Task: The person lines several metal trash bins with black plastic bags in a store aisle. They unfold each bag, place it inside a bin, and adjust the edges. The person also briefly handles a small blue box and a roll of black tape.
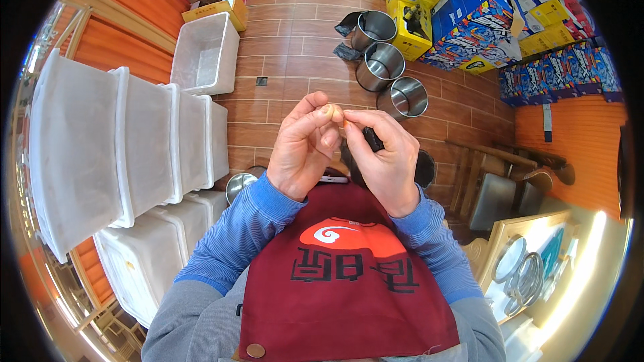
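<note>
My left hand (298, 153) and my right hand (386, 153) are raised in front of my chest, their fingertips meeting in the middle. On each hand the thumb and index finger pinch together. Whether some tiny thing sits between them is too small to tell. A small orange spot shows at my right thumb tip. Below the hands hangs my dark red apron (347, 322), which bears a logo and large writing. A pale edge of what looks like a phone (334, 179) shows at the apron's top. Some black object (373, 139) is partly hidden behind my right hand.
Stacked white plastic tubs (146, 136) stand left, beside an open white tub (198, 55). Several metal buckets (381, 65) line the brown tiled floor (312, 25). Drink cartons (468, 15) fill the upper right. Wooden chairs (493, 196) and a tray of coiled tubing (526, 274) are right.
</note>
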{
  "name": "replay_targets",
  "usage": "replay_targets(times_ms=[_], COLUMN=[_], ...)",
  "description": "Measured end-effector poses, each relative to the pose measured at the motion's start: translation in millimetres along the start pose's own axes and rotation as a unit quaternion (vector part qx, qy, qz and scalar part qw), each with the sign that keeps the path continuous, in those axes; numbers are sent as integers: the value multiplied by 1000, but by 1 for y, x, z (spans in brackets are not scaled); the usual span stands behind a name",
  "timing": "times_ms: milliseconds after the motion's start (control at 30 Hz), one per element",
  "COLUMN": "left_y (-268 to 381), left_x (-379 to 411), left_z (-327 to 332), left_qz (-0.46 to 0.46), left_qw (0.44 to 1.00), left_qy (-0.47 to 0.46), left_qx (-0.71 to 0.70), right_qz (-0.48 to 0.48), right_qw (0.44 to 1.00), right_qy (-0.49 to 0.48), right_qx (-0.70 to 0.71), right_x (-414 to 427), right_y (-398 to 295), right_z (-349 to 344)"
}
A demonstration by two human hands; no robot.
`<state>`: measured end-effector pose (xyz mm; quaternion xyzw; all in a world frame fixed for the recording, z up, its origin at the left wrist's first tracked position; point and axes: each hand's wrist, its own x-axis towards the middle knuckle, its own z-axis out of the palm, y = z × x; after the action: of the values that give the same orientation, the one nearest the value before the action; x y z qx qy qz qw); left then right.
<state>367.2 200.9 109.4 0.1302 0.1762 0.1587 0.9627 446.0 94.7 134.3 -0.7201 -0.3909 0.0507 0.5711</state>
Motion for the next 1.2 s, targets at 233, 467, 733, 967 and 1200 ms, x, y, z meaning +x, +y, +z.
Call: replay_targets(times_ms=[233,467,733,967,1200], left_y=[0,1,-10,-6,7], left_x=[-2,-6,-11,-9,7], left_z=[2,10,22,28,8], left_qz=[56,114,234,230,-5], left_qw=[994,972,931,921,997], left_qy=[18,13,-2,40,58], left_qx=[89,206,279,311,48], right_qz=[-30,-3,51,128,124], right_qw=[999,999,998,990,991], right_qy=[5,-11,29,23,-11], right_qx=[-35,-37,10,46,57], right_x=[0,2,3,5,4], right_y=[1,-3,-6,12,12], right_z=[0,-5,-1,-2,-7])
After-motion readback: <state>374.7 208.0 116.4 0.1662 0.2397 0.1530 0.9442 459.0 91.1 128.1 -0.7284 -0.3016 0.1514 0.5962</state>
